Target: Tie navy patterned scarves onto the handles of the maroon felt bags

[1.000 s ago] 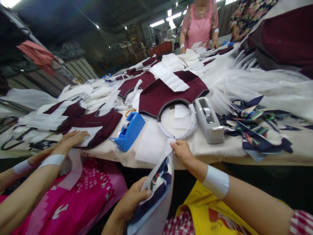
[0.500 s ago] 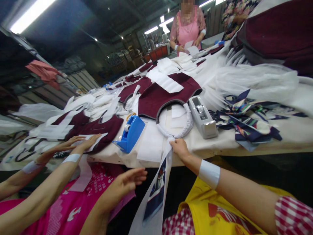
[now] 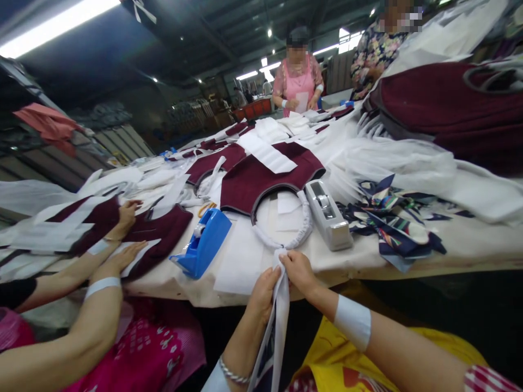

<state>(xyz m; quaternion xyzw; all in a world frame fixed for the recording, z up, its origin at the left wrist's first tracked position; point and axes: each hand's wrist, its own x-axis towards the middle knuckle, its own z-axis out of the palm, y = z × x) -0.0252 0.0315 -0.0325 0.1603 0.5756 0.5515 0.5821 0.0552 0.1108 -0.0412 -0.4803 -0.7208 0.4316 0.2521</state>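
In this dim workshop, the cream-covered worktop (image 3: 368, 261) carries a maroon bag (image 3: 261, 188), its wrapped handle (image 3: 304, 231) reaching the near edge. There your left hand (image 3: 263, 291) and right hand (image 3: 300, 270) pinch the pale strip (image 3: 281, 302) hanging just below the handle; it looks light, soft, perhaps slippery, best held flat near its top. You can't make out the small print on your co-worker's pink apron (image 3: 141, 351).

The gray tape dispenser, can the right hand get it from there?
Probably yes: the right hand is close to the gray tape dispenser, with nothing seen between them. But it's pinching the white strip, so it may need to let go.
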